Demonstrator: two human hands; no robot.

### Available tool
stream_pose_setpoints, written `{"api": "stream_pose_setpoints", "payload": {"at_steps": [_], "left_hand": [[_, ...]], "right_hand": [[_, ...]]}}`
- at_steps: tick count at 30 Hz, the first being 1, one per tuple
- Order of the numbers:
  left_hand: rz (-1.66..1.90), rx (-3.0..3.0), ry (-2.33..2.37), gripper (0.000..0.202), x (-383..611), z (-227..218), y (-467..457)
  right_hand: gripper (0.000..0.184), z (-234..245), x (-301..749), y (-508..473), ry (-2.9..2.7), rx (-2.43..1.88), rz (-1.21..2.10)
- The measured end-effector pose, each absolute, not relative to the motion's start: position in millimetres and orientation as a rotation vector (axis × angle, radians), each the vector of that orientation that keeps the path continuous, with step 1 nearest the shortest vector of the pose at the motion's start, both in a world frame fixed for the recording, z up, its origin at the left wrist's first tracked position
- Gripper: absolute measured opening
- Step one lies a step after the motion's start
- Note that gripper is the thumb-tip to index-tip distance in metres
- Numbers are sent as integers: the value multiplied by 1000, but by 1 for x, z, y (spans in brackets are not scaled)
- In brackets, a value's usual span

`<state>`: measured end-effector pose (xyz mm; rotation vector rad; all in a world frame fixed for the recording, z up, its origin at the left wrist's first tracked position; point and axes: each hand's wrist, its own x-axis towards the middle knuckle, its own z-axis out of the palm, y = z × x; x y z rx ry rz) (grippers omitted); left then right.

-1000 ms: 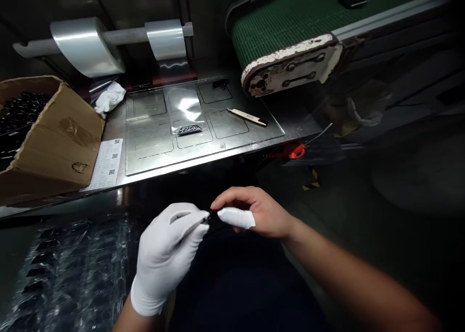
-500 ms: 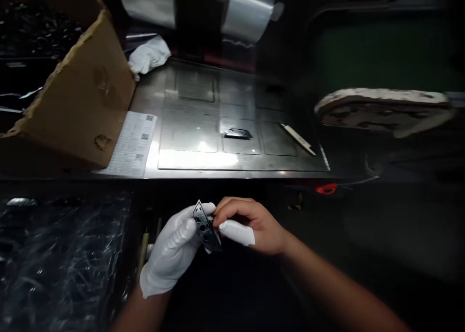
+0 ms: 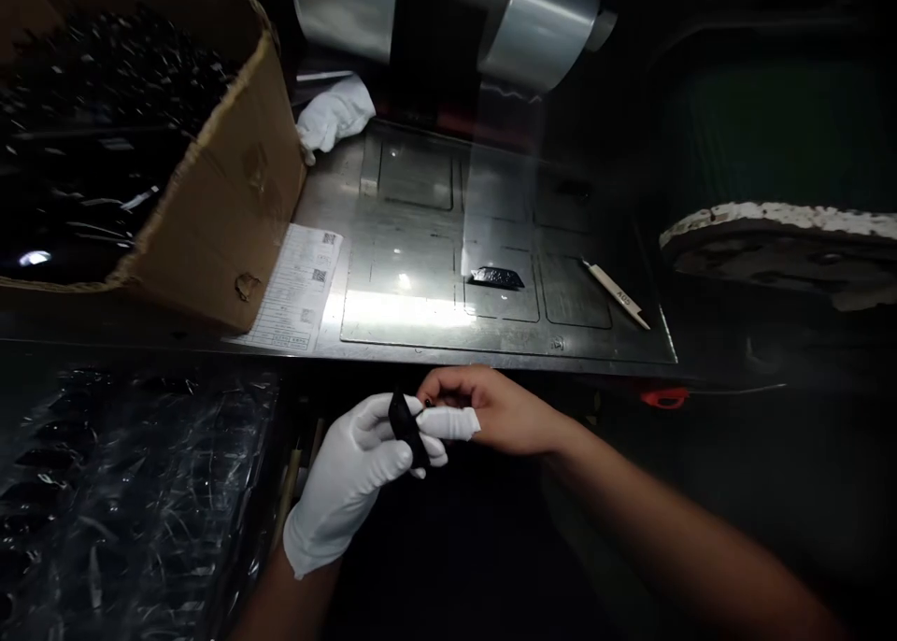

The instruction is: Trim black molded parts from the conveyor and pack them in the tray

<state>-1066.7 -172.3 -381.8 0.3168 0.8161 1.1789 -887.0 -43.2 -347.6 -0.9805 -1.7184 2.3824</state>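
A small black plastic part (image 3: 407,428) is tilted up in front of me below the bench edge. My left hand (image 3: 350,468), in a white glove, grips it between thumb and fingers. My right hand (image 3: 483,412) is bare except for a white cover on the thumb. Its thumb and index finger are pinched together at the part's right edge, with a tiny dark piece (image 3: 428,403) showing between them. What that piece is cannot be made out. On the metal plate ahead lies another black part (image 3: 496,277), partly under a strip of clear film (image 3: 501,183).
A cardboard box (image 3: 217,192) full of black parts stands at left beside a printed sheet (image 3: 294,291) and a white glove (image 3: 336,113). A pale-handled knife (image 3: 617,293) lies right. Film rolls (image 3: 539,29) sit behind; a plastic-covered tray (image 3: 133,491) is lower left.
The black part has been turned, so its hollowed, detailed side no longer faces me and a plain dark side shows. The right hand stays pinched at its edge. My view has shifted left.
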Motion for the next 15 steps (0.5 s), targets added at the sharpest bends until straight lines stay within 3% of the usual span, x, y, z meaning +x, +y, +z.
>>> {"api": "stream_pose_setpoints", "payload": {"at_steps": [5, 9, 12, 15], "left_hand": [[1081, 281, 941, 56, -1075, -353, -163], [1368, 517, 1125, 36, -1089, -320, -148], [1529, 482, 1169, 31, -1102, -299, -151], [1567, 416, 1190, 36, -1117, -290, -162]], "right_hand": [[27, -333, -894, -36, -1914, -1043, 2353], [7, -311, -925, -26, -2558, -793, 1468], [19, -290, -956, -23, -2812, -303, 779], [17, -272, -985, -18, -2920, 41, 366]]}}
